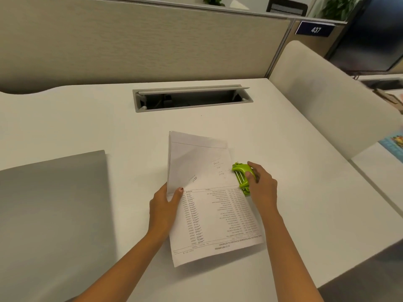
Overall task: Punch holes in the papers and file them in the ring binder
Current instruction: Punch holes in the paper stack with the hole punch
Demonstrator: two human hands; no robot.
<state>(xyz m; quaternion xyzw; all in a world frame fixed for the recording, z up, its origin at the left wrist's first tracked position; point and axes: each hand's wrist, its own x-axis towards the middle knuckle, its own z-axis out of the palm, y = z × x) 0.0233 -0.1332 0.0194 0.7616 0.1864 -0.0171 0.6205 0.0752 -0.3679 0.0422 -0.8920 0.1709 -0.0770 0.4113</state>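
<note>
The left hand (165, 203) pinches the papers (209, 203) by their left edge on the tabletop (283, 131); the right hand (261, 184) has its fingers clamped on the green hole punch (241, 178) at the right edge. Punching seems underway; filing in the closed grey binder (52, 203) remains.

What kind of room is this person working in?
Most likely an open-plan office. The white desk backs onto a fabric cubicle partition, has a built-in cable tray with its flap open, and a blue sign reading 437 hangs on the next divider.
</note>
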